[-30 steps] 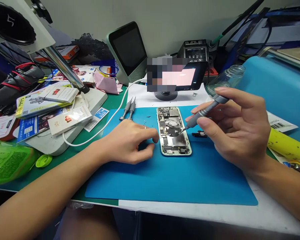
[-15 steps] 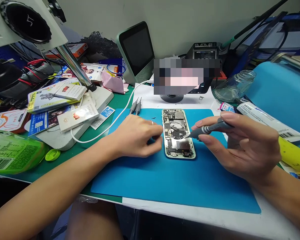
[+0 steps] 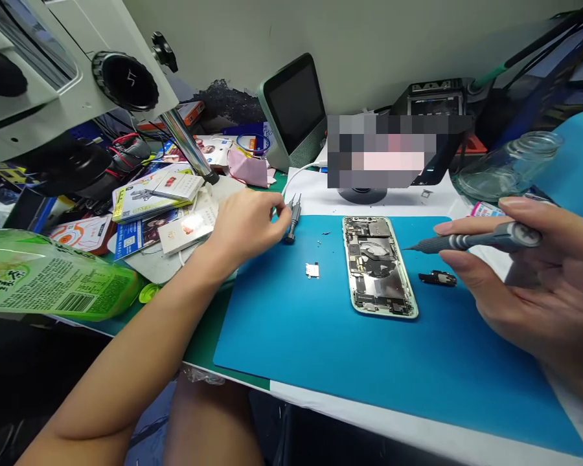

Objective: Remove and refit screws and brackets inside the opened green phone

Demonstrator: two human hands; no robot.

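Note:
An opened phone (image 3: 379,265) with its boards exposed lies on a blue work mat (image 3: 350,349). My right hand (image 3: 525,285) grips a grey precision screwdriver (image 3: 471,241), held level with its tip just right of the phone's upper half. My left hand (image 3: 247,226) is at the mat's back left corner, its fingers curled at two spare screwdrivers (image 3: 292,217) lying there. A small metal plate (image 3: 313,270) lies on the mat left of the phone. A small black part (image 3: 438,278) lies to the phone's right.
A microscope arm (image 3: 78,71) hangs over the left side above boxes and leaflets (image 3: 155,194). A green bottle (image 3: 53,275) lies at the front left. A small monitor (image 3: 296,107), a blurred screen on a stand and a glass jar (image 3: 508,165) stand behind the mat.
My left hand left the phone's side and reached back left to the spare screwdrivers. My right hand drew the screwdriver away from the phone. The small metal plate now shows on the mat.

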